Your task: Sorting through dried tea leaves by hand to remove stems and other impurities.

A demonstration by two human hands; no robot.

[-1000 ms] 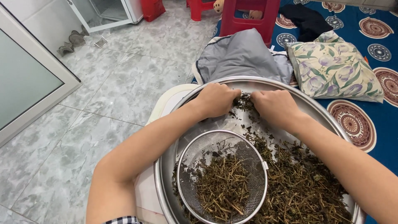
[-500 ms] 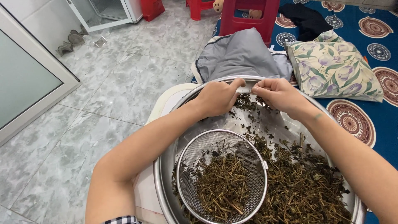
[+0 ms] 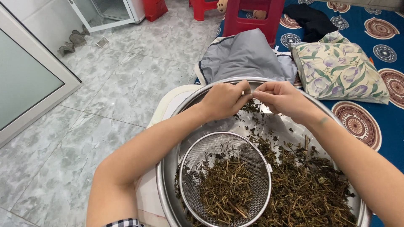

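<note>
Left hand (image 3: pixel 223 101) and right hand (image 3: pixel 283 99) pinch dried herb stems (image 3: pixel 252 105) above a metal basin (image 3: pixel 168 185).

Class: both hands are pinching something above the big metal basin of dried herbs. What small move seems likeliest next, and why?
Probably pulling the pinched sprig apart between the left hand and right hand, then dropping the stem into the mesh sieve, which holds mostly bare stems, while leafy bits lie in the basin.

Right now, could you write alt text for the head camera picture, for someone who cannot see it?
Two bare hands, left hand and right hand, meet fingertip to fingertip over a large metal basin of dried herb stems. A round mesh sieve holding more stems lies inside it, on a grey tiled floor.
</note>
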